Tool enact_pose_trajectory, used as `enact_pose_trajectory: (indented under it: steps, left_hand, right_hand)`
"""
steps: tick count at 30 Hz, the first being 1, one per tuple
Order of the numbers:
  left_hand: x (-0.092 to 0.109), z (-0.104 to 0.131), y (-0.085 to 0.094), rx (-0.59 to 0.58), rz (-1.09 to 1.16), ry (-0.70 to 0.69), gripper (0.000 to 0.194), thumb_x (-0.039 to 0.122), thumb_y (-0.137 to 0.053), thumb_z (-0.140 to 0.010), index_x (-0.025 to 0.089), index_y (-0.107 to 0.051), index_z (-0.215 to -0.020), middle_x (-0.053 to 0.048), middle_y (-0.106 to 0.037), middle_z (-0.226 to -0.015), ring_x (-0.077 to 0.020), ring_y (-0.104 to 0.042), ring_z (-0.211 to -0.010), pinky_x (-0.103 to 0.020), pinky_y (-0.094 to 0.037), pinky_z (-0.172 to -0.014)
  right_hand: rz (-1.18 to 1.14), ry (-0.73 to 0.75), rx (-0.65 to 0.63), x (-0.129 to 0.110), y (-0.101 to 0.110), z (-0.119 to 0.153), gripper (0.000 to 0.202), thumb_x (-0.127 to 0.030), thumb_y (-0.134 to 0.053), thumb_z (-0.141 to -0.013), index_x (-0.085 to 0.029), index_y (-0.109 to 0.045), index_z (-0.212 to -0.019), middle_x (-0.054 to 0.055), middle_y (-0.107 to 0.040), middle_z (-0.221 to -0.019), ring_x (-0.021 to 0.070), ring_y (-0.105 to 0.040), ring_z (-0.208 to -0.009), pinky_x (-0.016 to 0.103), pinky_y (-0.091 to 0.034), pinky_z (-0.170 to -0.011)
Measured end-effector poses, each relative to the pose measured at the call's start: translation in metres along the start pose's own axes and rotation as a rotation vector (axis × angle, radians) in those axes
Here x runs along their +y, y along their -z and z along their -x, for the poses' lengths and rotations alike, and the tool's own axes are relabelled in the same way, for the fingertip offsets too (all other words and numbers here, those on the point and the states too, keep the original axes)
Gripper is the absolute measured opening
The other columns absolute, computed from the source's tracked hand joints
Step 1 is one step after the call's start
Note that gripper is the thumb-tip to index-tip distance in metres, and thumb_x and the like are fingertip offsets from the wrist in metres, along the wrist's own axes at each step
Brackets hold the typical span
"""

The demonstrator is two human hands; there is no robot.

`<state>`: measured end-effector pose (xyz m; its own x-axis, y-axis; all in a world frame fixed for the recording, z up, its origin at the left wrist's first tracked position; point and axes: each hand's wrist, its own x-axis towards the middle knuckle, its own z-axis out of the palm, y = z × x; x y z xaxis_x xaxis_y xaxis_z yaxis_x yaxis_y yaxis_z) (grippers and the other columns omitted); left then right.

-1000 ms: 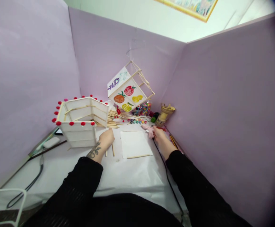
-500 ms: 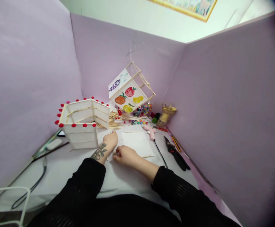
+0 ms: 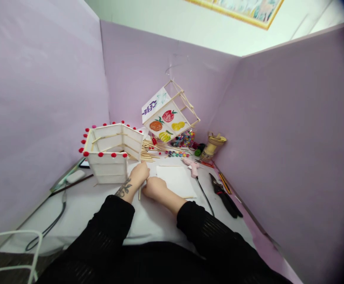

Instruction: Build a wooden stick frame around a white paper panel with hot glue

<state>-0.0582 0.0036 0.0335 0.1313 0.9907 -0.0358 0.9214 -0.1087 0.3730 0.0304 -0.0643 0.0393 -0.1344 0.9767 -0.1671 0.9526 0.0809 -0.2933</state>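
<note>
My left hand [image 3: 140, 172] is closed low over the white table, its fingers curled down around a thin wooden stick [image 3: 139, 193] whose near end pokes out below it. Right beside it, my right hand [image 3: 154, 187] is closed too, thumb side toward the left hand, gripping at a stick between the two hands; its fingertips are mostly hidden. To the right of the hands lies a white paper sheet [image 3: 174, 181] with sticks along its far and near edges. The white panelled lantern frame [image 3: 108, 169] with red pompoms stands just left of my left hand.
A fruit-painted lantern [image 3: 168, 116] hangs tilted at the back. Behind the hands lie loose sticks [image 3: 148, 152] and coloured beads [image 3: 178, 154]. A pink glue gun [image 3: 194, 169], black pruning shears [image 3: 223, 197] and a cable [image 3: 50, 225] lie around. Purple walls [image 3: 148, 67] enclose the table.
The view has swung slightly left, shifting the scene rightward. My right hand has moved left and a little forward, closer against the left hand, and its fingers are more hidden.
</note>
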Motion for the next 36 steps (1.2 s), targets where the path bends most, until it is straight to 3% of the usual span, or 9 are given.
enact_pose_trajectory:
  steps: [5,10,14,18,23,26,29,34,36]
  left_hand:
    - [0.001,-0.001,0.001,0.093,0.325,0.011,0.036,0.026,-0.066,-0.075,0.013,-0.051,-0.105,-0.013,-0.07,-0.09,-0.0235,-0.067,-0.085,-0.029,-0.047,-0.068]
    - [0.015,0.005,0.002,-0.104,1.004,0.039,0.032,0.017,-0.063,-0.075,0.015,-0.047,-0.103,0.001,-0.064,-0.066,-0.0092,-0.053,-0.051,-0.019,-0.037,-0.048]
    - [0.021,0.012,0.009,-0.257,1.275,-0.005,0.014,0.018,-0.064,-0.075,0.014,-0.053,-0.084,0.0,-0.063,-0.069,-0.0038,-0.047,-0.049,-0.016,-0.037,-0.048]
    - [0.022,0.015,0.012,-0.348,1.417,-0.025,0.008,0.012,-0.064,-0.075,0.013,-0.056,-0.073,0.0,-0.061,-0.07,-0.0019,-0.046,-0.05,-0.014,-0.039,-0.05]
    - [0.032,0.02,0.007,-0.404,1.558,0.095,0.01,0.009,-0.059,-0.081,0.014,-0.057,-0.072,-0.001,-0.061,-0.07,-0.0029,-0.047,-0.051,-0.014,-0.043,-0.05]
    - [0.039,0.025,0.003,-0.435,1.483,0.094,0.01,0.013,-0.056,-0.084,0.015,-0.059,-0.074,-0.003,-0.064,-0.073,-0.0043,-0.049,-0.051,-0.016,-0.045,-0.052]
    - [0.038,0.025,-0.001,-0.441,1.213,-0.013,0.014,0.022,-0.054,-0.086,0.013,-0.064,-0.081,-0.006,-0.068,-0.082,-0.0071,-0.055,-0.056,-0.019,-0.046,-0.054]
    - [0.02,0.014,-0.006,-0.043,0.463,-0.177,0.026,0.026,-0.048,-0.087,0.014,-0.071,-0.095,-0.01,-0.071,-0.104,-0.0198,-0.065,-0.095,-0.027,-0.049,-0.081]
    - [0.016,0.012,-0.008,0.005,0.234,-0.217,0.028,0.028,-0.052,-0.085,0.017,-0.071,-0.102,-0.01,-0.07,-0.112,-0.0218,-0.061,-0.109,-0.028,-0.044,-0.092]
  right_hand:
    - [-0.005,-0.028,0.075,0.011,0.013,0.002,0.03,-0.028,-0.052,-0.079,-0.014,-0.072,-0.097,0.015,-0.073,-0.094,0.0279,-0.069,-0.089,0.031,-0.051,-0.071]
    - [-0.103,-0.019,0.217,0.027,0.023,0.018,0.024,-0.024,-0.05,-0.079,-0.014,-0.071,-0.083,0.015,-0.073,-0.083,0.0254,-0.068,-0.08,0.03,-0.047,-0.068]
    - [-0.508,-0.034,0.274,0.041,0.019,0.031,0.018,-0.022,-0.05,-0.08,-0.015,-0.066,-0.081,0.008,-0.07,-0.073,0.0166,-0.064,-0.064,0.025,-0.045,-0.06]
    - [-1.054,-0.072,0.226,0.052,0.015,0.046,0.031,-0.023,-0.055,-0.073,-0.014,-0.06,-0.103,0.001,-0.067,-0.067,0.0134,-0.06,-0.051,0.023,-0.045,-0.048]
    - [-1.127,0.158,0.348,0.062,0.008,0.064,0.032,-0.031,-0.065,-0.071,-0.016,-0.068,-0.1,0.007,-0.073,-0.082,0.0192,-0.068,-0.071,0.032,-0.054,-0.067]
    - [-0.961,0.267,0.458,0.068,0.006,0.072,0.025,-0.031,-0.064,-0.077,-0.019,-0.072,-0.097,0.009,-0.074,-0.094,0.0209,-0.069,-0.082,0.035,-0.054,-0.077]
    - [-0.8,0.356,0.528,0.076,0.005,0.074,0.021,-0.029,-0.06,-0.083,-0.022,-0.074,-0.096,0.008,-0.074,-0.093,0.0203,-0.068,-0.084,0.035,-0.053,-0.08]
    - [-0.748,0.322,0.524,0.091,-0.001,0.066,0.022,-0.033,-0.058,-0.085,-0.022,-0.074,-0.096,0.007,-0.074,-0.091,0.0197,-0.069,-0.083,0.033,-0.054,-0.079]
    - [-0.737,0.325,0.489,0.095,-0.005,0.063,0.023,-0.034,-0.058,-0.085,-0.022,-0.074,-0.096,0.007,-0.074,-0.091,0.0197,-0.069,-0.083,0.033,-0.054,-0.078]
